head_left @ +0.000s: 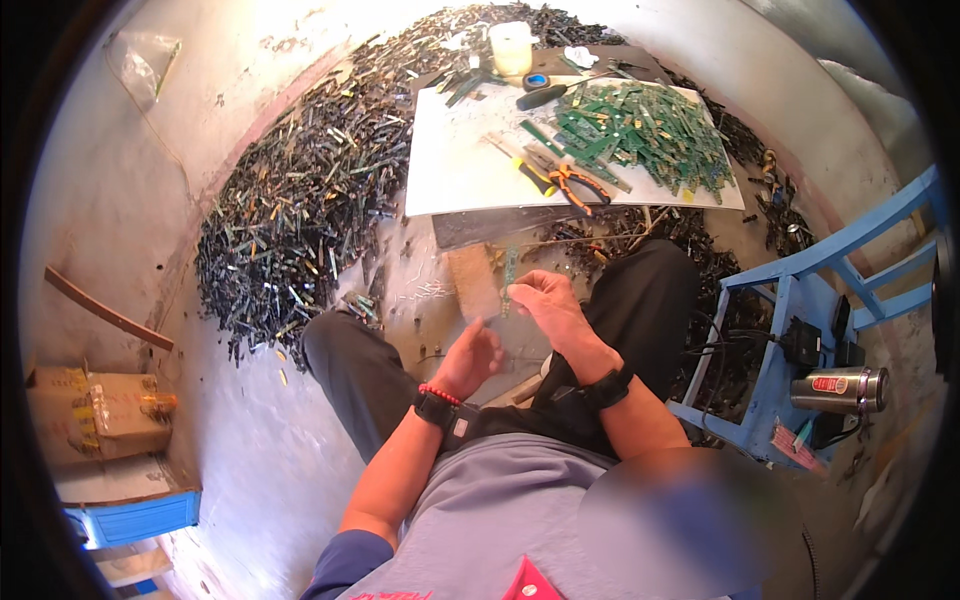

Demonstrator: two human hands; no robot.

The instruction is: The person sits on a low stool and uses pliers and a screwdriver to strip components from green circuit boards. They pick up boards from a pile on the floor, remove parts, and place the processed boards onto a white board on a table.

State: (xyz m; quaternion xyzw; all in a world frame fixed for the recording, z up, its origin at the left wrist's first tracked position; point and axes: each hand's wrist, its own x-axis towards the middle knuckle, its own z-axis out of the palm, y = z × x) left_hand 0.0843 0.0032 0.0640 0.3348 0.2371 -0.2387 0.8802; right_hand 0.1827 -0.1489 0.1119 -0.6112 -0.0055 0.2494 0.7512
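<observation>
My right hand [552, 307] is closed in a pinch on a narrow green circuit board strip [510, 266], held upright above the floor between my knees. To its lower left, my left hand [468, 362] is apart from the strip, its fingers loosely bent and slightly blurred, with nothing visible in them. Just beyond my hands stands a brown block [472, 280]. On the white board ahead lie orange-and-black pliers [578, 188], a yellow-handled screwdriver [533, 174] and a heap of green circuit board strips [645, 130].
A large pile of dark strips [300, 200] spreads over the floor at the left and behind the white tabletop [450, 150]. A blue chair [760, 290] with a steel cup [838, 389] is at the right. A cardboard box [125, 405] stands at the far left.
</observation>
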